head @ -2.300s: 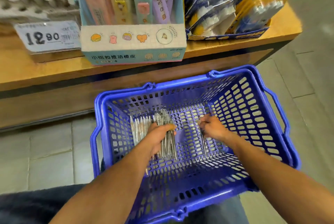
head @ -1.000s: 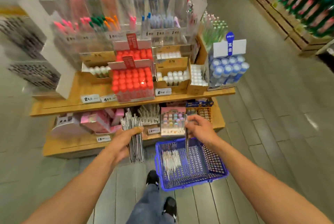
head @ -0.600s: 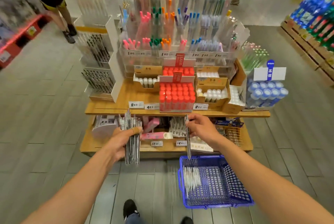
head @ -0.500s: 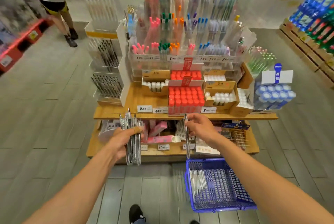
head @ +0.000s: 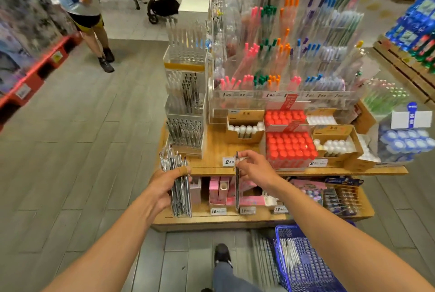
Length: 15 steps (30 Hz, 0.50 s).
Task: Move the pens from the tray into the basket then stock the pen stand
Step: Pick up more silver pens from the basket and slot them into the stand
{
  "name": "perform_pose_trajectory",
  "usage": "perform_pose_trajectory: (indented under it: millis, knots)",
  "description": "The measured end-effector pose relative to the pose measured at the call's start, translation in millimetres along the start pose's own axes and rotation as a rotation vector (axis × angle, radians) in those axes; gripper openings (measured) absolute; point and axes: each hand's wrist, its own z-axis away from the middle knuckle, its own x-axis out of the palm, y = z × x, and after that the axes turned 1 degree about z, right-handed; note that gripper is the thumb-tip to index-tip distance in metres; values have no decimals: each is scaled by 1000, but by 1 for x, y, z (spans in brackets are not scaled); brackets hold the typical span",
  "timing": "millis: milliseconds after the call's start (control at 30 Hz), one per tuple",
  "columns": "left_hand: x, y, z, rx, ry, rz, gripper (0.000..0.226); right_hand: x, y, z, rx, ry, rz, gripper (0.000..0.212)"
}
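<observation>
Two hands up in front of the shelf, both carrying pens. The left hand (head: 164,183) has its fingers (head: 182,170) wrapped tight round a thick bundle of pens (head: 177,183), thumb on the near side, the bundle standing upright with its tips poking well above the knuckles and its lower ends hanging below the palm. Over on the other side, the right hand (head: 257,170) pinches a single pen (head: 237,188) near its top end between thumb and fingertips; that pen hangs straight down, upright, apart from the bundle. The other fingers of that hand are curled loosely above it.

Both hands are held just in front of the edge of the wooden shelf (head: 211,148), with the clear pen stand (head: 186,112) right behind the left hand's bundle, its tiers already showing rows of dark pens. Beside it, a box of red-capped tubes (head: 290,148) sits just beyond the right hand.

Down on the floor, lower right, the blue basket (head: 280,254) stands beside the person's shoe (head: 222,255), and a small clutch of white pens (head: 290,254) lies inside it against the near wall. Another person (head: 77,4) stands well off at the top left of the aisle.
</observation>
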Motion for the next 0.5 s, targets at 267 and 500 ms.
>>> perform_pose_trajectory:
  millis: [267,500]
  knots:
    - [-28,39,-52,-71,-71,93,30,43,-21,-79,-120,-23,-42,6]
    - [-45,67,-89,-72,-46,92,31,64,-46,-136,-142,54,-71,3]
